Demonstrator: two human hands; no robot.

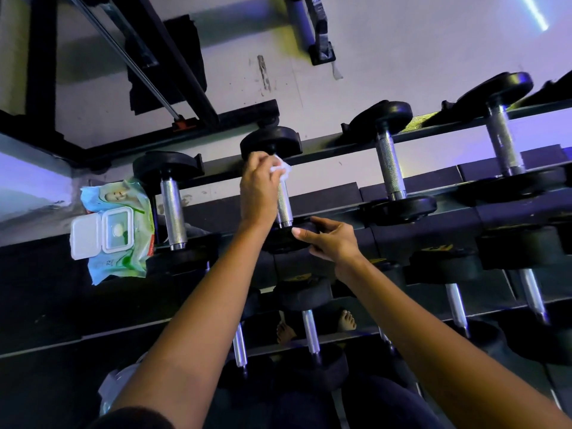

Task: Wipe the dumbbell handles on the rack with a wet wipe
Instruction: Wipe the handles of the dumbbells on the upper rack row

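Observation:
My left hand (258,184) grips a white wet wipe (282,169) around the far end of a knurled steel dumbbell handle (284,203) on the rack's top shelf. My right hand (329,238) rests on that dumbbell's near black weight head (280,239), fingers and thumb curled over its rim. A second dumbbell handle (174,212) lies to the left. Two more handles, one (390,168) and another (503,140), lie to the right on the same shelf.
A green and blue wet wipe pack (119,226) with its white lid flipped open lies at the rack's left end. Lower shelves hold several more dumbbells (311,335). A black machine frame (173,66) stands on the pale floor beyond the rack.

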